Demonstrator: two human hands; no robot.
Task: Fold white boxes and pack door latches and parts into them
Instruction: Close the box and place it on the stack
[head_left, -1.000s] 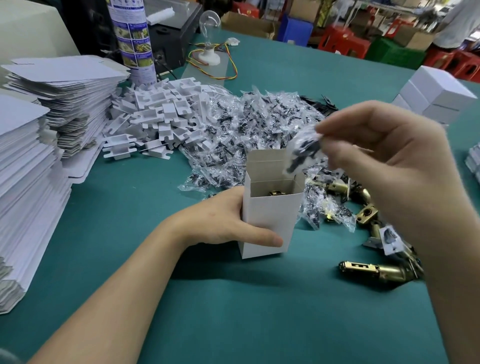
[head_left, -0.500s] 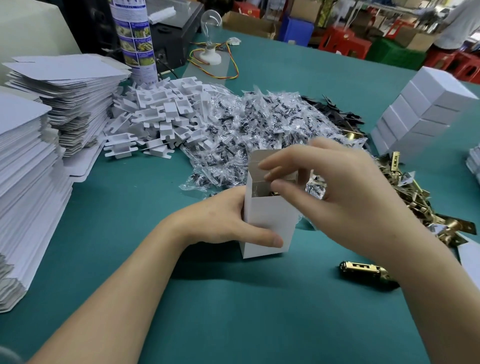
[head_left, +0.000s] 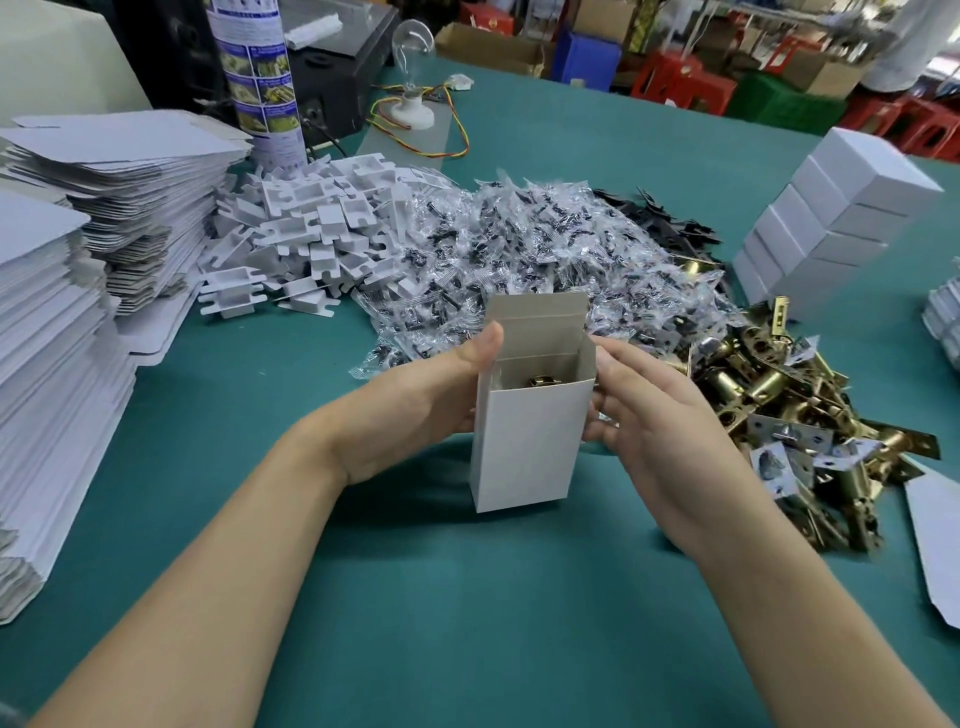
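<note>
White box (head_left: 524, 447) upright, open-topped, gripped between left hand (head_left: 410, 415), right hand (head_left: 660, 421)

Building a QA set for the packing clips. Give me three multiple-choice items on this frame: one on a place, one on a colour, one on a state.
1. Where does the pile of brass door latches lie relative to the upright white cardboard box?
A) to its left
B) to its right
C) in front of it, nearer the camera

2. What colour is the table cover?
A) red
B) teal green
C) white

3. How is the box's top flap?
A) tucked shut
B) torn off
C) open, standing up

Answers:
1 B: the latches lie beyond the right hand.
2 B: teal shows all round the box.
3 C: the flap stands up and a brass part shows inside, while the left hand and the right hand hold the box's sides.
</note>
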